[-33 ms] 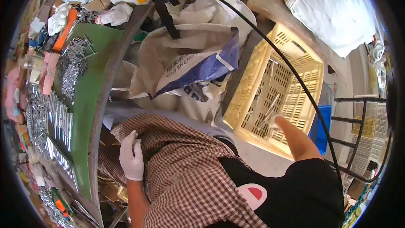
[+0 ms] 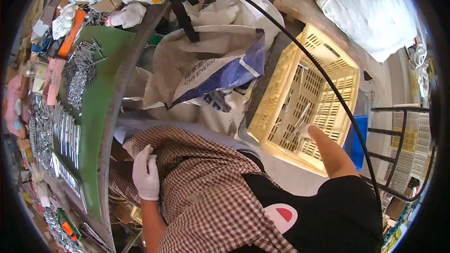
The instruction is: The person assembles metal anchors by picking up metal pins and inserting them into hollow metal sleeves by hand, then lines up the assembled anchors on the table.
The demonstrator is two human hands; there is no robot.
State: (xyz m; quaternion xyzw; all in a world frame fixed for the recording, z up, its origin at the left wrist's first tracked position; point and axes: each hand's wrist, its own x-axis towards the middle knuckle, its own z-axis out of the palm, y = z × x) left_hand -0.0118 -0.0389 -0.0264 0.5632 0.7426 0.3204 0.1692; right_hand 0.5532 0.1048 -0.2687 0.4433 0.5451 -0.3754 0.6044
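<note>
I see no real change from the earlier frame: my right hand [image 2: 311,136] is still stretched toward the yellow crate [image 2: 281,89] at two o'clock, fingers hidden so I cannot tell its grip, thin metal rods [image 2: 300,117] lying inside the crate by it. My gloved left hand [image 2: 145,173] rests loosely curled on the checked cloth [image 2: 201,178] at eight o'clock, holding nothing, beside the green worktop [image 2: 96,112] with screws [image 2: 77,77].

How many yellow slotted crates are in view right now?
1: the yellow crate on the floor at right, under the right hand. Others may be hidden off-frame.
</note>
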